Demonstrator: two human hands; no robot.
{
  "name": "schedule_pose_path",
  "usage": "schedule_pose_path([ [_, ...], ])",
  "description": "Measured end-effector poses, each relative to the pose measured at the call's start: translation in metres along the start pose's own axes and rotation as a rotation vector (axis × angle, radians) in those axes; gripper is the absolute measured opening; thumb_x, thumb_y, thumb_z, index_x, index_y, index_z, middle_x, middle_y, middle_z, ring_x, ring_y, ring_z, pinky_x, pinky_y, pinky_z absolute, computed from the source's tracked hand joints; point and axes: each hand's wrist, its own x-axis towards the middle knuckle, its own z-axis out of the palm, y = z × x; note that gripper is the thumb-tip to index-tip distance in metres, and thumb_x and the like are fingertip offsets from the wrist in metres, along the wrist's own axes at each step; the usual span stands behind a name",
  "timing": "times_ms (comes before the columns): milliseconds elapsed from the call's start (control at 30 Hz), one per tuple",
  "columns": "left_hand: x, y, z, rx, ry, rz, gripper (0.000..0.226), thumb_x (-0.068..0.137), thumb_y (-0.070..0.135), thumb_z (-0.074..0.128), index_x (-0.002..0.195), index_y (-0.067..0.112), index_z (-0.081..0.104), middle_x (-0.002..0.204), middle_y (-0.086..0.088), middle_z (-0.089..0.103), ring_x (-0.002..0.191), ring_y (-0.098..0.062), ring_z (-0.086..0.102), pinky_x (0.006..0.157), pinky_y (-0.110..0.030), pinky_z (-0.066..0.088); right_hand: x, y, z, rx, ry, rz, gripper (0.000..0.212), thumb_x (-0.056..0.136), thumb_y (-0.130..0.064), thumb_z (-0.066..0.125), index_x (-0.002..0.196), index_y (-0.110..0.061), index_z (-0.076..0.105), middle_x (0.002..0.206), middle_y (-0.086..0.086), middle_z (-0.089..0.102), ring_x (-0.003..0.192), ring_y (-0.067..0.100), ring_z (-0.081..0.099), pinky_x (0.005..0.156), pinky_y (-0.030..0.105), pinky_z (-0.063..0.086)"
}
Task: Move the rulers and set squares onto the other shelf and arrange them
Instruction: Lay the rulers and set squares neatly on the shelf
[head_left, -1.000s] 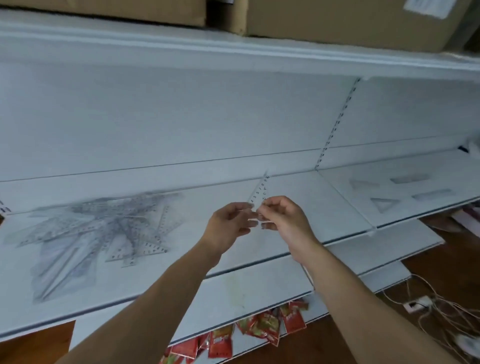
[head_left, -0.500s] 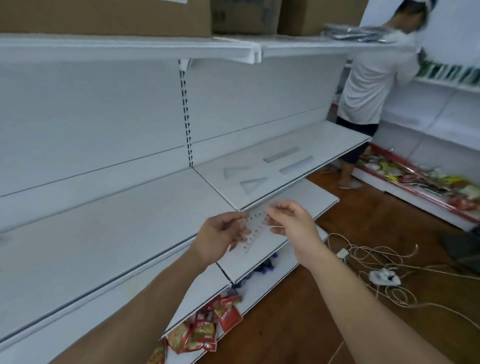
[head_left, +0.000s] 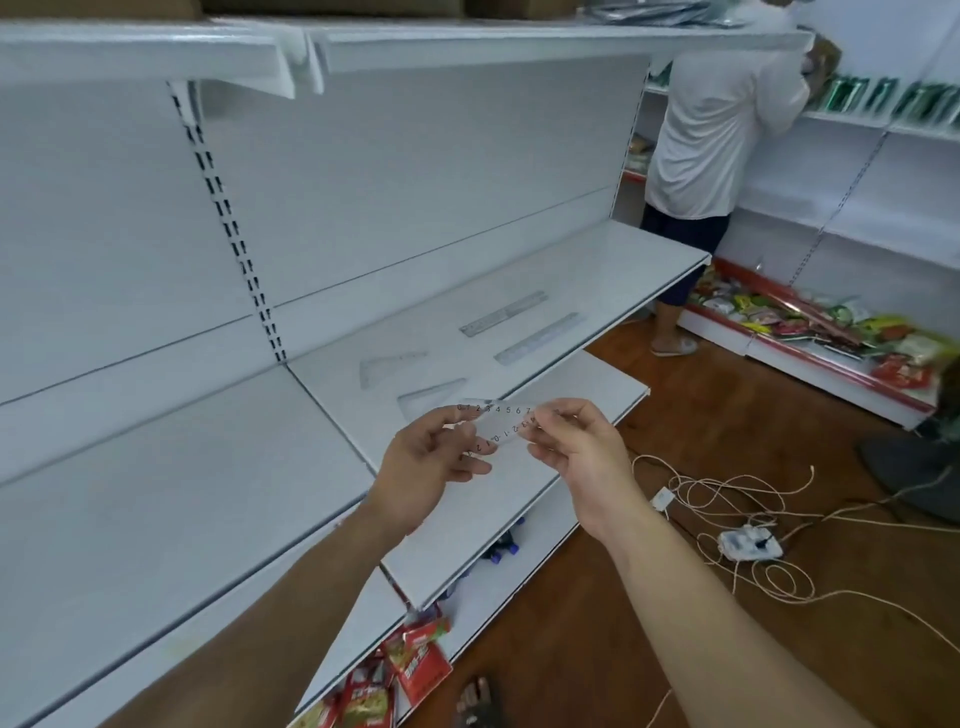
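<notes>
Two bare forearms reach in from 6 o'clock and meet mid-frame, where the left hand (head_left: 431, 457) and right hand (head_left: 576, 447) each pinch one end of a clear set square (head_left: 501, 423), fingers curled, the black-numbered plastic held in the air before the shelf edge. Just beyond it, toward 12 o'clock, the right shelf (head_left: 613, 265) bears a near set square (head_left: 428, 397) and a far set square (head_left: 389, 364) at its left end, and a near ruler (head_left: 537, 338) and a far ruler (head_left: 503, 313) lying parallel toward 1 o'clock, all four apart. The left shelf (head_left: 156, 493) spreads at 8 o'clock. Both are smooth white metal boards set against white panels with a slotted upright between them. At 6 o'clock, red packets (head_left: 410, 660) lie under the lower boards. Thin pale cables (head_left: 727, 493) loop over the brown wood floor (head_left: 597, 623) at 4 o'clock. At 1 o'clock a person (head_left: 717, 130) in a white shirt faces other shelves.
</notes>
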Motion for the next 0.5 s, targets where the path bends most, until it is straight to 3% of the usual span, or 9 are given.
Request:
schedule_pose_path([
  [200, 0.082, 0.003, -0.008, 0.055, 0.117, 0.080, 0.022, 0.097, 0.008, 0.051, 0.111, 0.019, 0.064, 0.070, -0.004, 0.071, 0.057, -0.014, 0.063, 0.060, -0.020, 0.051, 0.085, -0.025, 0.007, -0.271, -0.135, -0.010, 0.020, 0.086, -0.008, 0.067, 0.105, -0.014, 0.062, 0.083, 0.004, 0.068, 0.077, 0.011, 0.067, 0.067, 0.021, 0.053],
  [367, 0.132, -0.001, -0.019, 0.222, 0.194, 0.138, 0.024, 0.098, 0.014, 0.050, 0.113, 0.028, 0.062, 0.065, 0.006, 0.068, 0.055, -0.012, 0.055, 0.060, -0.018, 0.048, 0.140, -0.024, 0.016, -0.418, -0.219, -0.045, 0.011, 0.084, -0.004, 0.068, 0.092, -0.011, 0.070, 0.080, 0.007, 0.070, 0.069, 0.011, 0.064, 0.065, 0.020, 0.053],
  [500, 0.150, -0.007, -0.031, 0.269, 0.304, 0.114, 0.027, 0.098, 0.017, 0.048, 0.122, 0.024, 0.059, 0.066, 0.005, 0.066, 0.050, -0.006, 0.049, 0.054, -0.020, 0.044, 0.174, -0.013, 0.028, -0.595, -0.359, -0.098, 0.015, 0.082, -0.011, 0.072, 0.091, -0.023, 0.072, 0.078, -0.008, 0.068, 0.072, 0.005, 0.061, 0.069, 0.020, 0.053],
])
